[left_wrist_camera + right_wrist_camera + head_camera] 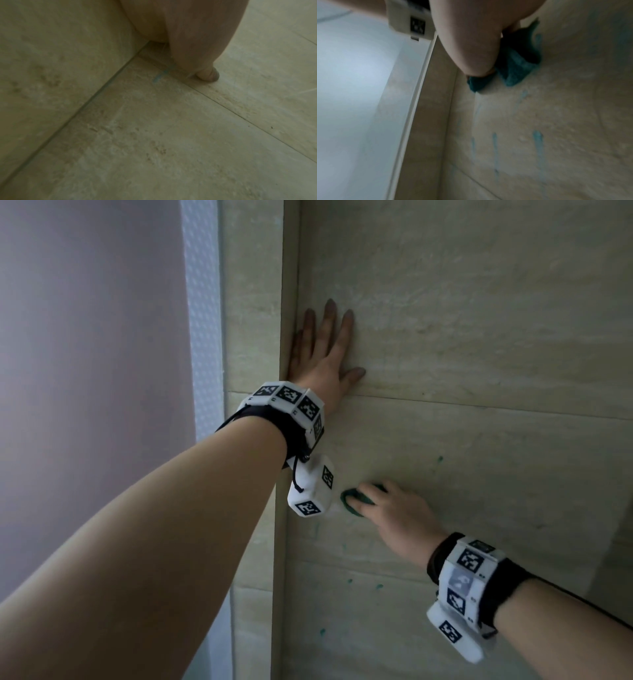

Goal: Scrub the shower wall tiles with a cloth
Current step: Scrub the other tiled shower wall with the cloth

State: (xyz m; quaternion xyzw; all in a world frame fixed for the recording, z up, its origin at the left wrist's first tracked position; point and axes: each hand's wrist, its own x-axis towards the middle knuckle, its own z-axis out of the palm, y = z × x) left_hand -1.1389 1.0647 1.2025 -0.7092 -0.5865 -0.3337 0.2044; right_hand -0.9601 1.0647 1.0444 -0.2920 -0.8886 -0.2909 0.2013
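Leftmost, a pale wall (85, 337) and a textured white strip (202, 320) run down to the tiled corner edge (287, 302). Just past it, at about twelve o'clock from the cloth, the left hand (323, 354) lies flat on the shower wall tiles (479, 320) with fingers straight and spread, holding nothing — a brace, it seems. Below, the right hand (394, 515) curls its fingers over a bunched teal cloth (352, 501) and presses it to the tile, close to the corner. Teal streaks (537, 143) run down the wall at six o'clock from the cloth, with specks (440, 459) at two o'clock. The risks, as I judge them: the wet tile lets the bracing palm slide, or the small wad slips from under the fingers near the edge — and the drips may dry unscrubbed.
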